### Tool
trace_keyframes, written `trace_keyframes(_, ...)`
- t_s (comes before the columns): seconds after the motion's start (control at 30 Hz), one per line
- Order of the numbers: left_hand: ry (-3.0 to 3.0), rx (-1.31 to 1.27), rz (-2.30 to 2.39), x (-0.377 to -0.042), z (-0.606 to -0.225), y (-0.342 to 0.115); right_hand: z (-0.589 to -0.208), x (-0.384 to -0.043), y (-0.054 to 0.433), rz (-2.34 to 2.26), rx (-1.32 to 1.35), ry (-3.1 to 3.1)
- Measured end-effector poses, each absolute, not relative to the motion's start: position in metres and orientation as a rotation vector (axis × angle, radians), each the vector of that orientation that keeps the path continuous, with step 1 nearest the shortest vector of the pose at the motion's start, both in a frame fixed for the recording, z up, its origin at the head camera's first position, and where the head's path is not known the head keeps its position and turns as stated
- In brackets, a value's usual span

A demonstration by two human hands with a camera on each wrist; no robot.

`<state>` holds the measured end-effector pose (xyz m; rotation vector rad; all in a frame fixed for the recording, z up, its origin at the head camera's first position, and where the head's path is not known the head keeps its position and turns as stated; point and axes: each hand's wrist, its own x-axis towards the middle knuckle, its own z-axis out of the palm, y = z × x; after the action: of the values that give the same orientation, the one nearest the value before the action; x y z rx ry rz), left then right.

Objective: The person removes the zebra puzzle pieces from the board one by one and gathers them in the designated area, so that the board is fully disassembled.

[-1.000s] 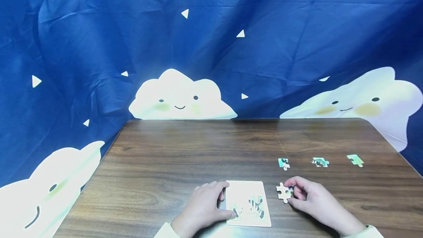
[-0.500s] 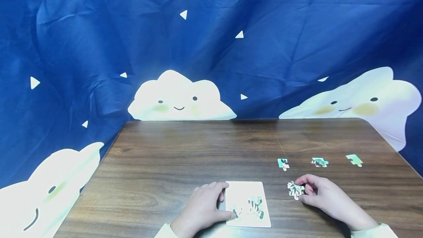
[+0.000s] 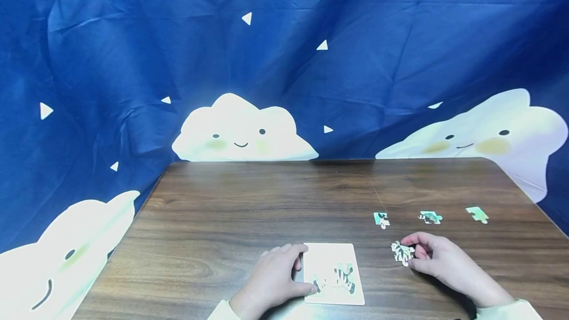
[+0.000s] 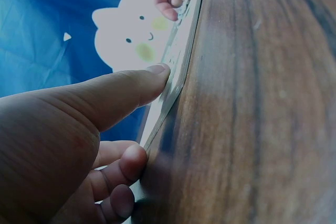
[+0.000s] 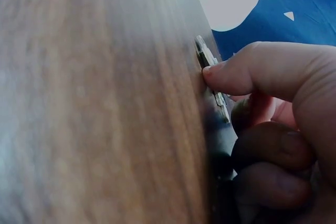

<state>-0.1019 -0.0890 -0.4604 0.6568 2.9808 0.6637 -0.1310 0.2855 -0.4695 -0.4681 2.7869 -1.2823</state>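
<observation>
My right hand (image 3: 437, 258) pinches a jigsaw puzzle piece (image 3: 402, 253) with black and white stripes at its edge, to the right of the puzzle board. In the right wrist view the thumb presses on the puzzle piece (image 5: 224, 111), which is seen edge-on close over the table. The left hand (image 3: 277, 278) grips the left side of a square white puzzle board (image 3: 322, 256), with its thumb on top near the lower corner. A partial zebra picture (image 3: 343, 278) shows on the board's lower right. In the left wrist view, curled fingers (image 4: 131, 163) meet the board's edge.
Three more puzzle pieces lie in a row behind the right hand: one with blue and stripes (image 3: 381, 220), a teal one (image 3: 430, 218) and a green one (image 3: 477, 215). The brown wooden table (image 3: 222, 201) ends at a blue cloud-print curtain (image 3: 284, 63).
My right hand has moved right, away from the board. The piece in it has turned over, from a plain pale face to the striped face. The left hand stays on the board.
</observation>
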Motion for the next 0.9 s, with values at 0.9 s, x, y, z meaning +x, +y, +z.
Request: trace_keyframes(0.9,2.961,0.656,0.669,-0.1026,-0.4615,-0.09,-0.4676,-0.1308,0.2834,-1.238,-0.453,2.824)
